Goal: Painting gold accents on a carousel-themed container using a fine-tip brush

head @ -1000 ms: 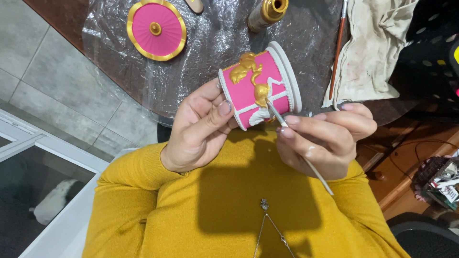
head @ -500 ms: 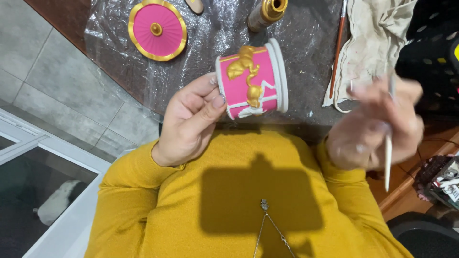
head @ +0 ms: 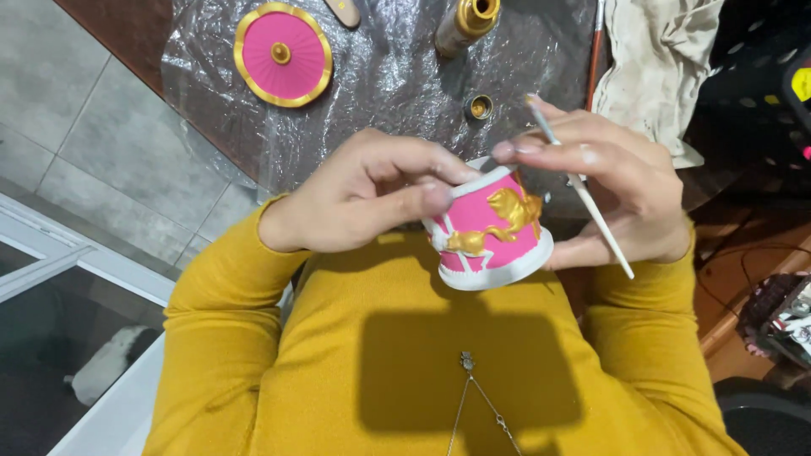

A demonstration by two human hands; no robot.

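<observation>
The left hand (head: 363,198) is curled around the pink drum-shaped carousel ornament with white rims and gold horses (head: 488,230), thumb pressed on its pink side and fingers over the upper white rim, holding it in the air close to the chest in the yellow sweater, on the near side of the surface covered in crinkled clear plastic sheet (head: 380,84). The right hand (head: 612,181) cups the ornament from the right, palm against its wall, while its fingertips pinch a thin white-handled paintbrush (head: 583,190) that slants down and to the right. The piece looks light, hard and rigid, probably brittle at the raised horses, and any fresh paint would smear, so the plain white rims seem the safest places to hold. Both wrists are bent inward, elbows tucked. Farther off on the surface lie a round pink lid with a gold rim (head: 281,55), a gold paint bottle (head: 466,21) and its small cap (head: 479,107).
</observation>
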